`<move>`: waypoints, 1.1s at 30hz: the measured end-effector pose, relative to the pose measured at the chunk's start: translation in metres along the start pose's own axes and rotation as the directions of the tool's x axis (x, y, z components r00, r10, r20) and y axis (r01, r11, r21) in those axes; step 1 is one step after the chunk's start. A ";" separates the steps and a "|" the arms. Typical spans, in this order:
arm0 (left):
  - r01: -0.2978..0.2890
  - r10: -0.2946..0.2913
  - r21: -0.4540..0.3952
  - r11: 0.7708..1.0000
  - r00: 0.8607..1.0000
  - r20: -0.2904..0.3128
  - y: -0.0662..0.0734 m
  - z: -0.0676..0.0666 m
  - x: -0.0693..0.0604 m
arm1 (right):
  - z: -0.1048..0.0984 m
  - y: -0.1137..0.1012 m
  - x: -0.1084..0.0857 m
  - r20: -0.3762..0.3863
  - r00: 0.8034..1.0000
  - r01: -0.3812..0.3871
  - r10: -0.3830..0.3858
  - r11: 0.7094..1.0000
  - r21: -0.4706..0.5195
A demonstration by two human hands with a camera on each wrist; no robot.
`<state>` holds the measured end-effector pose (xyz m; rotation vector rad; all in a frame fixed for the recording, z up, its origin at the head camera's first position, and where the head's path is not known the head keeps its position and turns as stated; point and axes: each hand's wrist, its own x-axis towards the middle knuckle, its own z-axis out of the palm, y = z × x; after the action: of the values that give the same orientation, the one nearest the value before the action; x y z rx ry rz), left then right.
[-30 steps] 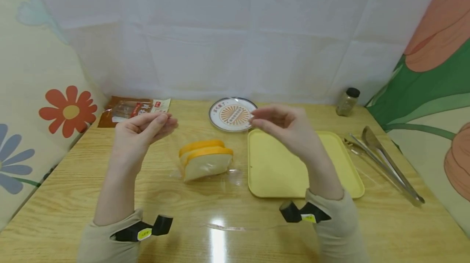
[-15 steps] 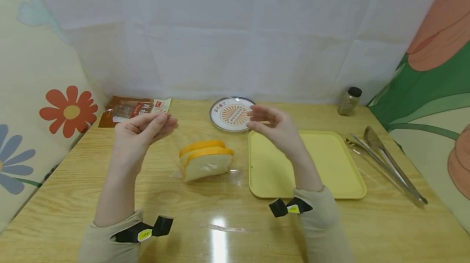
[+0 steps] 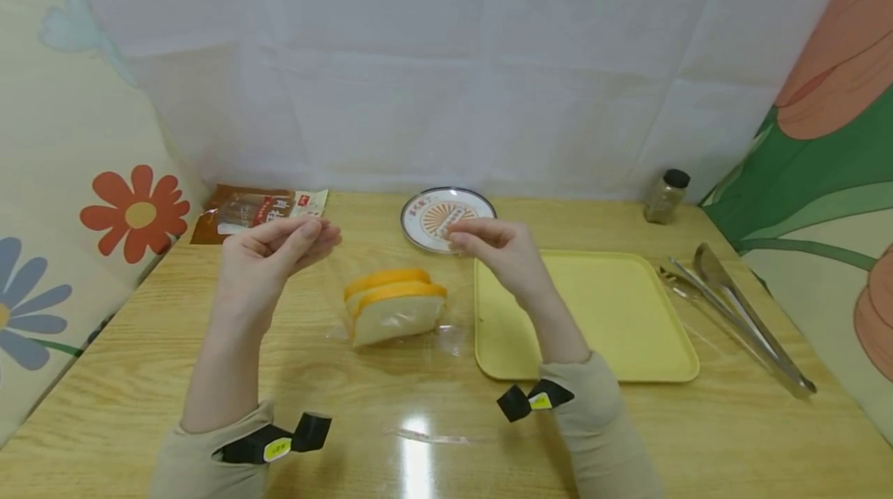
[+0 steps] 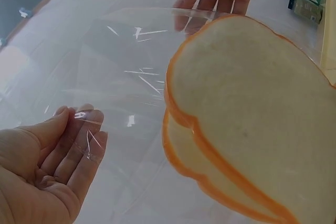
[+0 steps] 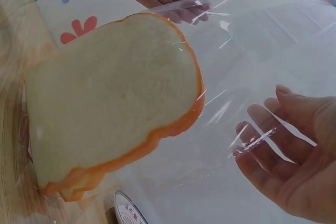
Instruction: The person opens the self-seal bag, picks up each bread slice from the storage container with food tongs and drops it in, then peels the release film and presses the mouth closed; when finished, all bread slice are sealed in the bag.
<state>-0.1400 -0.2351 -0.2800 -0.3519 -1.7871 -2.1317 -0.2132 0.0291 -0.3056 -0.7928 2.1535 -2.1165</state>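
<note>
Two slices of toast bread with orange crusts stand on the table inside a clear plastic bag, whose mouth points up and away from the bread. My left hand pinches one side of the bag's upper edge between thumb and fingers. On the opposite side, my right hand has thumb and fingertips close together at the film; the right wrist view shows film glinting over the fingers of the right hand. The film is hard to trace in the head view.
A yellow tray lies right of the bread. Behind are a round printed plate and a brown food packet. A black-capped jar and metal tongs are at the right. A thin strip lies in front.
My right hand has moved left, toward the left hand; its fingers spread apart half a second ago and have come together again. The left hand and the bread stay nearly where they were.
</note>
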 end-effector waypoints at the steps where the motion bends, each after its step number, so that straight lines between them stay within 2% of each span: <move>1: 0.004 -0.004 0.004 1.000 1.000 0.001 0.000 0.000 0.000 | 0.001 -0.001 0.000 -0.002 1.000 0.008 -0.008 1.000 0.003; 4: 0.009 -0.009 0.008 1.000 1.000 0.001 0.000 0.000 0.000 | 0.002 -0.003 -0.001 -0.004 0.999 0.036 -0.036 0.999 0.015; 7: -0.014 0.014 0.012 1.000 1.000 -0.001 -0.001 -0.001 0.000 | 0.001 -0.005 -0.003 -0.012 0.998 0.059 -0.059 0.998 0.009; 10: -0.077 0.077 -0.002 0.997 0.997 0.005 -0.002 -0.003 0.001 | -0.004 -0.008 -0.005 -0.021 0.996 0.084 -0.084 0.996 -0.002; 15: -0.180 0.182 -0.054 0.982 0.983 0.019 -0.001 -0.008 0.003 | -0.013 -0.010 -0.006 -0.031 0.990 0.135 -0.134 0.991 0.017; 19: -0.194 0.195 -0.057 0.979 0.981 0.021 0.002 -0.009 0.002 | -0.018 -0.012 -0.007 -0.037 0.986 0.167 -0.165 0.985 0.045; 25: -0.209 0.210 -0.023 0.978 0.978 0.022 0.002 -0.012 0.002 | -0.020 -0.013 -0.008 -0.032 0.985 0.169 -0.167 0.984 0.055; 29: -0.265 0.266 -0.021 0.964 0.962 0.068 0.001 -0.015 0.001 | -0.023 -0.011 -0.008 0.001 0.985 0.171 -0.171 0.984 0.057; 33: -0.339 0.337 0.005 0.941 0.935 0.108 -0.001 -0.016 0.001 | -0.027 -0.011 -0.009 0.037 0.985 0.169 -0.170 0.985 0.043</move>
<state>-0.1408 -0.2505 -0.2838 -0.7235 -1.6628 -1.8783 -0.2111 0.0581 -0.2960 -1.0405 2.0866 -2.1910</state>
